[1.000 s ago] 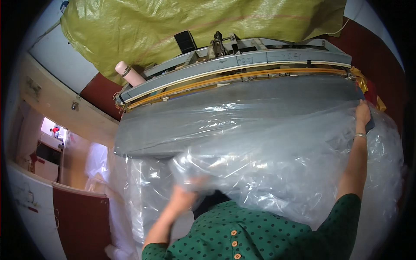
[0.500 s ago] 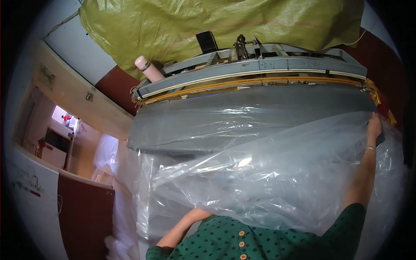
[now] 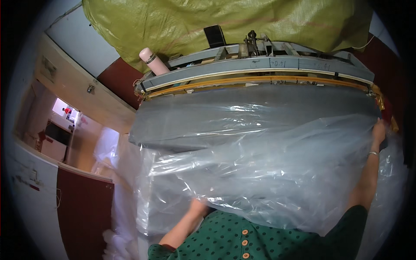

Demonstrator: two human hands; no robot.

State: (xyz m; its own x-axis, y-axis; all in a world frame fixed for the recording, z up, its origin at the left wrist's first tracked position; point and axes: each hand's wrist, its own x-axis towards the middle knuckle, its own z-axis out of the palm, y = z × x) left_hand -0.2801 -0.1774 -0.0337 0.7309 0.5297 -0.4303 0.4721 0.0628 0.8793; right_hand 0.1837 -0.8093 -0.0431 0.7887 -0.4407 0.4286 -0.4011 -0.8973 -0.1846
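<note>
A large clear plastic sheet [image 3: 260, 173] lies in folds over a grey work surface [image 3: 208, 108] and hangs down toward my body. My right hand [image 3: 379, 131] is at the right end of the surface, its fingers closed on the sheet's edge. My left hand [image 3: 199, 206] is low in front of my body at the near edge of the sheet. Its fingers are blurred and partly covered by the film, so their grip does not show.
Behind the surface runs a grey metal frame [image 3: 260, 64] with an orange strip [image 3: 242, 82] along it. A pink bottle [image 3: 154, 60] leans at its left end. Yellow-green woven sheeting [image 3: 281, 21] hangs behind. At left, a doorway shows a distant person [image 3: 66, 111].
My left hand has moved slightly forward, away from my body, with the near sheet edge shifting beside it. My right hand stays at the right end. The whole view has shifted a little.
</note>
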